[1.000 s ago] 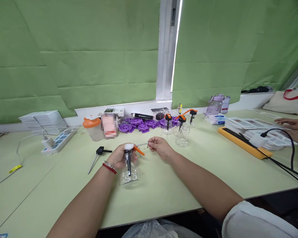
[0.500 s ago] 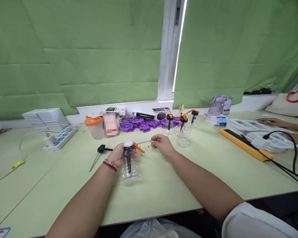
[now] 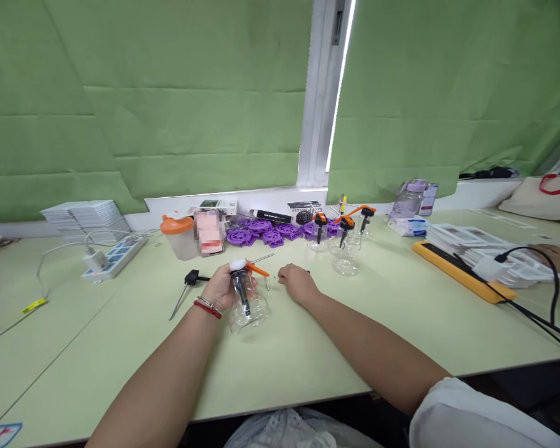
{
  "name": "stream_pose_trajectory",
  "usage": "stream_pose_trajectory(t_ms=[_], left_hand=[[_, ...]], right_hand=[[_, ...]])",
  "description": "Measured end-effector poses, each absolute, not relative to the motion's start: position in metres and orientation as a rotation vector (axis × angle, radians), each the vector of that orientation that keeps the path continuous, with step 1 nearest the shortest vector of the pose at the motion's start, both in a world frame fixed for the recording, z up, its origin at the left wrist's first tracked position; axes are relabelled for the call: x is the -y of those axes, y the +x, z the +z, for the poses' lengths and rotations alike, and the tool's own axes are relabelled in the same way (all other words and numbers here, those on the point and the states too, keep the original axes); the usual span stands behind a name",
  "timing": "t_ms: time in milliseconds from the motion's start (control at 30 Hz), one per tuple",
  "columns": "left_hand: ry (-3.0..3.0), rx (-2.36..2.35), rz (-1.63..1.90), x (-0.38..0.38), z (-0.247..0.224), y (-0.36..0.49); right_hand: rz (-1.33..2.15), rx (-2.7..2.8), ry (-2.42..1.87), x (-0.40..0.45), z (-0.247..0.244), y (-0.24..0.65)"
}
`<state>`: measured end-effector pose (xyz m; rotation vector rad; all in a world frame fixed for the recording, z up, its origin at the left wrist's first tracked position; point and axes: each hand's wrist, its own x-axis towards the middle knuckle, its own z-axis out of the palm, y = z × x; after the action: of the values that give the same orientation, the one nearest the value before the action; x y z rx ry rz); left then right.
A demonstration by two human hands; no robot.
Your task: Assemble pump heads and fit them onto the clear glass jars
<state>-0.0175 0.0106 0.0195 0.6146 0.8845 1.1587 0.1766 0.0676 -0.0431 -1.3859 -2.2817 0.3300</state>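
My left hand (image 3: 220,287) is wrapped around the neck of a clear spray bottle (image 3: 254,314), which is tilted. The bottle has a white top (image 3: 238,265), a black tube inside, an orange lever (image 3: 258,269) and a thin metal rod (image 3: 263,257) sticking out to the right. Low over the table to its right is my right hand (image 3: 298,284), its fingers curled down at the tabletop beside a tiny loose piece; what they pinch, if anything, is hidden. Left of the bottle lies a black head with a metal rod (image 3: 191,277).
Behind stand several bottles with orange and black heads (image 3: 346,223), purple plastic parts (image 3: 261,230), a phone (image 3: 210,232) and an orange-lidded cup (image 3: 178,236). A white power strip (image 3: 116,256) lies left. An orange power strip (image 3: 462,270), white stacks and another person's hand (image 3: 557,258) are right.
My right hand has let go of the metal rod's end and dropped to the tabletop. The bottle in my left hand has tipped, its base swinging slightly right.
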Motion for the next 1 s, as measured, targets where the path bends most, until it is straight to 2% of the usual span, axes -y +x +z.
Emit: stream_pose_trajectory(t_ms=[133, 233, 300, 467, 533, 633, 833, 933, 1000], left_hand=[[0.581, -0.869, 1.154, -0.010, 0.022, -0.019], [0.558, -0.874, 1.263, -0.011, 0.023, -0.018], [0.537, -0.874, 1.409, -0.013, 0.024, -0.016], [0.607, -0.735, 1.772, -0.017, 0.019, -0.006], [0.716, -0.688, 1.815, -0.016, 0.018, -0.002], [0.940, -0.758, 1.737, -0.010, 0.018, 0.003], [1.279, -1.223, 1.537, -0.003, 0.018, 0.000], [1.256, -1.340, 1.506, -0.007, 0.019, -0.003], [1.181, -1.394, 1.438, -0.009, 0.021, -0.004]], right_hand=[[0.311, 2.213, -1.414, -0.066, -0.038, 0.180], [0.474, 2.023, -1.325, -0.060, -0.029, 0.184], [0.776, 1.846, -1.228, -0.053, -0.021, 0.187], [1.914, 1.420, -0.871, -0.030, -0.005, 0.190], [2.079, 1.291, -0.783, -0.026, -0.001, 0.189], [2.022, 1.178, -0.873, -0.028, 0.002, 0.189], [1.877, 1.243, -0.952, -0.035, 0.004, 0.193], [1.595, 1.514, -0.917, -0.031, 0.008, 0.197], [1.246, 1.774, -0.828, -0.026, 0.012, 0.200]])
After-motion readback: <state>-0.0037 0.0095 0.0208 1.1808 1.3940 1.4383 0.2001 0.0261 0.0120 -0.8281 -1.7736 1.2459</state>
